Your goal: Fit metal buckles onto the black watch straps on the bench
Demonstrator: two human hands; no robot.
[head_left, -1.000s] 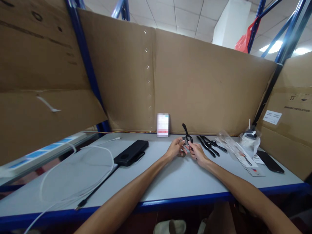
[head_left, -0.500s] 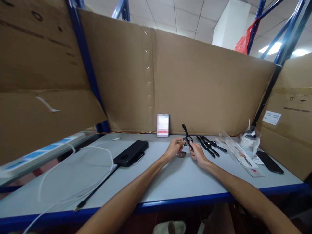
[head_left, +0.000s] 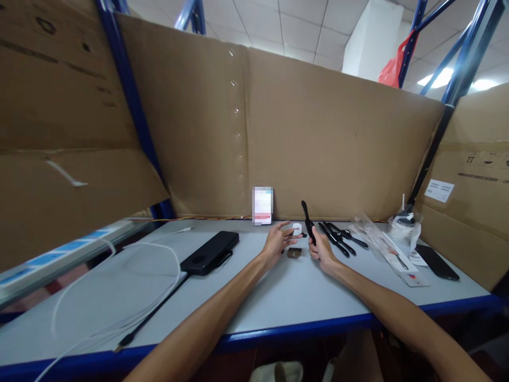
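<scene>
Brown piece (head_left: 294,253) is lying free; beside it I'm holding left hand (head_left: 275,243) spread, right hand (head_left: 323,250) clasping black tool (head_left: 307,215), work seemingly unfinished.

two hands (head_left: 275,242) (head_left: 322,250), one black object (head_left: 307,217) in the right, one red bag (head_left: 394,66)
</scene>
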